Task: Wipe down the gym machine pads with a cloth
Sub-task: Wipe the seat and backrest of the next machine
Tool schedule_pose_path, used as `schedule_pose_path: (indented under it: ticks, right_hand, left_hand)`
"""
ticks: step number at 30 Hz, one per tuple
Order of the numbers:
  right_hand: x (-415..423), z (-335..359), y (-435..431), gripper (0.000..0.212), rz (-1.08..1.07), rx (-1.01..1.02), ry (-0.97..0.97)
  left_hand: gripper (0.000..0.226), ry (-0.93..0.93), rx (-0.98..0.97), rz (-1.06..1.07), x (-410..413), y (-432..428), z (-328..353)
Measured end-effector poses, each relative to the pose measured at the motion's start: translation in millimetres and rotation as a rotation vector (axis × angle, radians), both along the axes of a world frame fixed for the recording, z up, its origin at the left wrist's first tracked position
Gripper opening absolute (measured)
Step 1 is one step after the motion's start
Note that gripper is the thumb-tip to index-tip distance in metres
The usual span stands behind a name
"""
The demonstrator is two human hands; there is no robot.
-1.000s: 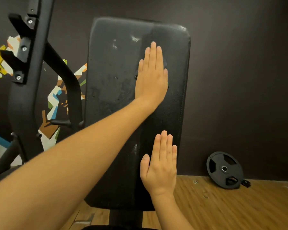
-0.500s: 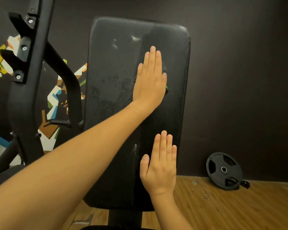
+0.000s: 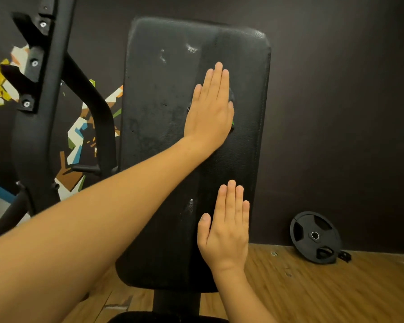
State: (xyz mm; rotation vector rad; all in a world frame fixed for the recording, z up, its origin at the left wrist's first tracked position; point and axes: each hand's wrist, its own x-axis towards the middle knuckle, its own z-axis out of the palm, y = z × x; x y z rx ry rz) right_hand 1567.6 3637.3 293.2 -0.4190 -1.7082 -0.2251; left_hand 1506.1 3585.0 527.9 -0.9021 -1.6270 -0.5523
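Left hand [image 3: 210,108] lies flat, fingers straight, pressing a cloth [image 3: 231,97] (mostly hidden) on the pad [image 3: 154,89]. Right hand [image 3: 224,231] lies flat below it, the pad's edge just rightward.

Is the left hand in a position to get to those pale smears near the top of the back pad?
Probably yes: the left hand lies flat on the back pad just below the pale smears, with only bare pad between.

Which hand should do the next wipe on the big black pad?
Left, probably. The left hand lies flat over the cloth, whose dark edge peeks out beside it, high on the pad. The right hand rests bare lower down, with no cloth showing under it.
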Motion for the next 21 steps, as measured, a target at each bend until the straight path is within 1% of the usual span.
schedule_pose_path:
  ticks: [3, 6, 10, 13, 17, 21]
  right_hand:
    - [0.4, 0.5, 0.4, 0.066, -0.008, -0.005, -0.007]
    - [-0.5, 0.6, 0.5, 0.066, -0.008, -0.004, -0.009]
    - [-0.4, -0.2, 1.5, 0.066, -0.012, 0.002, -0.003]
    - [-1.0, 1.3, 0.4, 0.066, -0.012, 0.000, 0.004]
    - [0.2, 1.3, -0.2, 0.066, -0.006, 0.000, 0.003]
    - [0.4, 0.9, -0.9, 0.066, -0.015, 0.001, 0.002]
  left_hand:
    - [0.060, -0.009, 0.022, 0.027, 6.1, 4.2, 7.8]
    - [0.060, -0.005, 0.052, 0.005, 4.6, 4.3, -7.0]
    - [0.061, 0.038, 0.005, 0.014, -0.8, -2.6, -29.0]
    - [0.060, 0.082, -0.003, 0.028, -1.9, -0.7, -15.6]
    - [0.060, 0.074, 0.028, 0.028, -0.5, 3.9, -2.7]
    - [0.060, 0.117, 0.003, 0.025, -5.7, -2.1, -31.5]
